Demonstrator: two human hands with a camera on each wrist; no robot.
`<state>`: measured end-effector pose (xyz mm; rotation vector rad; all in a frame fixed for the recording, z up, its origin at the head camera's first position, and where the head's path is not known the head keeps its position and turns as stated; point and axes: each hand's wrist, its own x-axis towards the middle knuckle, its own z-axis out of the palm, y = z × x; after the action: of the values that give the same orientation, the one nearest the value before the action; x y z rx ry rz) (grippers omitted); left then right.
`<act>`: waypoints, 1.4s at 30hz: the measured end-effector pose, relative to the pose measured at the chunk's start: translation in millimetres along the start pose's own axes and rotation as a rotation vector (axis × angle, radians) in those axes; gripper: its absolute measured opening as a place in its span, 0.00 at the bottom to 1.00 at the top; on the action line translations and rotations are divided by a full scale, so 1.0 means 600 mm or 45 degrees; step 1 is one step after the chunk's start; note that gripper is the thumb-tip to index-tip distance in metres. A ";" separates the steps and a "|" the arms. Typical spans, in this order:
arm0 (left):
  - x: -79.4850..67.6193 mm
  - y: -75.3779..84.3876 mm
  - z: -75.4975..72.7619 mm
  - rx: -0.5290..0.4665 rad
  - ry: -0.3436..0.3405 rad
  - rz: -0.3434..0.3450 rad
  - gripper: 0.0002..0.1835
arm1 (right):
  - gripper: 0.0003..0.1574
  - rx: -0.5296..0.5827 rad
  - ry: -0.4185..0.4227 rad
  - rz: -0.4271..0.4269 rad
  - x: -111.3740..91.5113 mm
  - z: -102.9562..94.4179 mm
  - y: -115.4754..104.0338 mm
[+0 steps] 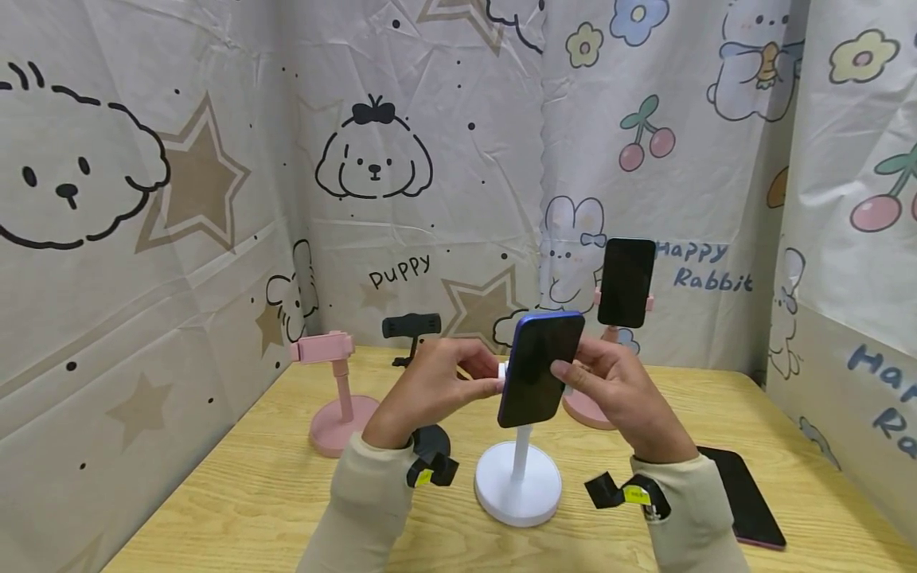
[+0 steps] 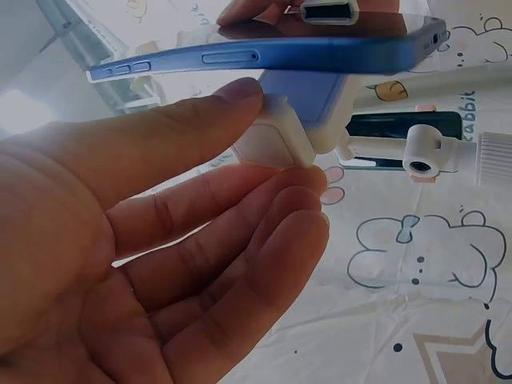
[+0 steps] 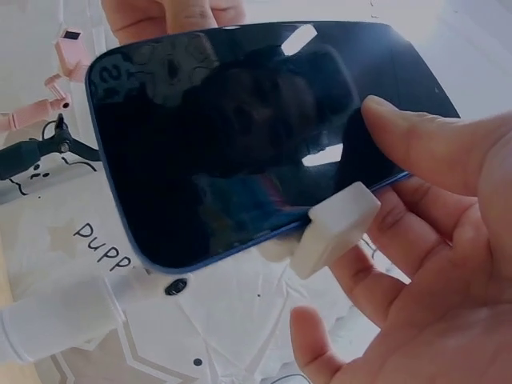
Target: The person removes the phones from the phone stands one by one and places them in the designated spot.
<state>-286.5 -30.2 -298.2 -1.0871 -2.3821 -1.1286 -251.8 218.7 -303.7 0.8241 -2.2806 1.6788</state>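
A blue-edged smartphone [image 1: 542,370] stands tilted, dark screen toward me, at the head of a white phone stand [image 1: 519,483]. My left hand [image 1: 440,382] pinches one end of the stand's white clamp [image 2: 276,144] between thumb and fingers, beside the phone's edge. The clamp's other end [image 3: 336,228] sits at the phone's opposite edge; whether it grips there I cannot tell. My right hand [image 1: 619,390] holds the phone, its thumb on the screen and fingers round behind. Much of the clamp is hidden by the phone.
A pink phone stand [image 1: 342,398] and a black phone stand [image 1: 411,326] are at the left. Behind my right hand, another pink stand [image 1: 589,410] carries a black phone [image 1: 626,282]. A second phone [image 1: 745,497] lies flat on the wooden table [image 1: 236,509] at right. Printed cloth surrounds the table.
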 end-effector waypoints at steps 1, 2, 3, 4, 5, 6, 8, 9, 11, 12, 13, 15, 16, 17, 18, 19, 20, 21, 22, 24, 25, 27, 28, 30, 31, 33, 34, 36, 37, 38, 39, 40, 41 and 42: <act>0.001 -0.001 0.000 0.002 -0.001 -0.003 0.07 | 0.21 0.003 0.003 -0.009 0.001 0.002 0.000; 0.001 -0.001 0.001 0.003 -0.001 -0.004 0.07 | 0.21 0.005 0.005 -0.015 0.002 0.003 0.000; 0.002 -0.002 0.001 0.002 -0.002 -0.008 0.07 | 0.21 0.007 0.009 -0.022 0.002 0.005 0.000; 0.002 -0.003 0.002 0.003 -0.003 -0.007 0.07 | 0.21 0.006 0.015 -0.029 0.003 0.006 0.000; 0.003 -0.004 0.002 0.002 -0.004 -0.007 0.07 | 0.20 0.006 0.022 -0.030 0.003 0.008 0.000; 0.003 -0.005 0.002 -0.002 -0.005 -0.007 0.07 | 0.20 0.009 0.029 -0.034 0.003 0.009 -0.001; 0.004 -0.006 0.002 -0.014 -0.005 -0.005 0.07 | 0.20 0.013 0.037 -0.032 0.003 0.013 -0.001; 0.004 -0.006 0.002 -0.019 -0.006 -0.004 0.07 | 0.19 0.022 0.037 -0.035 0.004 0.015 -0.002; 0.004 -0.007 0.001 -0.022 -0.003 -0.003 0.07 | 0.19 0.032 0.034 -0.037 0.004 0.019 -0.003; 0.003 -0.007 0.001 -0.022 -0.001 -0.004 0.07 | 0.19 0.033 0.032 -0.040 0.005 0.021 -0.004; 0.003 -0.007 0.001 -0.019 0.000 -0.006 0.07 | 0.19 0.031 0.031 -0.040 0.005 0.023 -0.004; 0.002 -0.007 0.000 -0.013 -0.001 -0.011 0.07 | 0.19 0.030 0.031 -0.038 0.005 0.026 -0.007; 0.002 -0.008 0.000 -0.013 -0.002 -0.014 0.07 | 0.19 0.019 0.038 -0.031 0.005 0.027 -0.008; 0.002 -0.008 0.000 -0.015 -0.004 -0.017 0.07 | 0.19 0.014 0.048 -0.026 0.004 0.028 -0.009; 0.002 -0.008 0.000 -0.019 -0.007 -0.022 0.07 | 0.19 0.007 0.057 -0.025 0.004 0.028 -0.010; 0.002 -0.007 0.001 -0.023 -0.011 -0.025 0.07 | 0.19 0.003 0.067 -0.020 0.002 0.028 -0.012; 0.002 -0.007 0.001 -0.026 -0.014 -0.029 0.07 | 0.19 -0.001 0.079 -0.015 0.001 0.027 -0.013; 0.002 -0.007 0.001 -0.029 -0.017 -0.032 0.07 | 0.19 -0.005 0.090 -0.013 0.000 0.026 -0.015; 0.002 -0.006 0.001 -0.031 -0.018 -0.037 0.06 | 0.19 -0.006 0.098 -0.014 -0.001 0.026 -0.016; 0.002 -0.006 0.001 -0.027 -0.021 -0.046 0.06 | 0.19 -0.003 0.107 -0.017 -0.003 0.025 -0.020; 0.001 -0.006 0.001 -0.026 -0.022 -0.051 0.07 | 0.20 -0.001 0.111 -0.015 -0.004 0.024 -0.021; 0.001 -0.006 0.001 -0.024 -0.023 -0.052 0.07 | 0.20 0.003 0.118 -0.017 -0.006 0.024 -0.025; 0.001 -0.006 0.001 -0.025 -0.024 -0.050 0.07 | 0.20 0.008 0.121 -0.016 -0.007 0.024 -0.027; 0.001 -0.006 0.001 -0.029 -0.027 -0.039 0.08 | 0.20 0.018 0.133 -0.010 -0.008 0.022 -0.030; 0.001 -0.007 0.001 -0.031 -0.031 -0.032 0.08 | 0.20 0.023 0.141 -0.006 -0.009 0.021 -0.033; 0.001 -0.008 0.001 -0.031 -0.039 -0.015 0.09 | 0.20 0.037 0.154 -0.004 -0.012 0.018 -0.037; 0.001 -0.008 0.001 -0.032 -0.042 -0.015 0.09 | 0.20 0.045 0.161 -0.002 -0.013 0.017 -0.039; 0.001 -0.009 0.001 -0.032 -0.049 -0.014 0.09 | 0.21 0.046 0.184 0.010 -0.015 0.013 -0.043; 0.001 -0.009 0.001 -0.030 -0.052 -0.016 0.10 | 0.21 0.043 0.197 0.017 -0.016 0.011 -0.045; 0.001 -0.009 0.001 -0.030 -0.055 -0.018 0.10 | 0.21 0.037 0.210 0.025 -0.018 0.009 -0.046; 0.001 -0.009 0.001 -0.030 -0.058 -0.022 0.10 | 0.21 0.028 0.225 0.035 -0.019 0.007 -0.047; 0.001 -0.009 0.000 -0.030 -0.058 -0.026 0.10 | 0.22 0.015 0.242 0.045 -0.021 0.005 -0.048; 0.001 -0.009 0.000 -0.031 -0.061 -0.024 0.10 | 0.22 0.005 0.258 0.054 -0.022 0.002 -0.049; 0.001 -0.009 0.000 -0.030 -0.064 -0.026 0.11 | 0.22 0.002 0.269 0.057 -0.023 0.000 -0.050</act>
<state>-290.7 -32.1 -300.8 -1.1138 -2.4292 -1.1523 -224.3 217.1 -285.7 0.5688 -2.1693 1.6979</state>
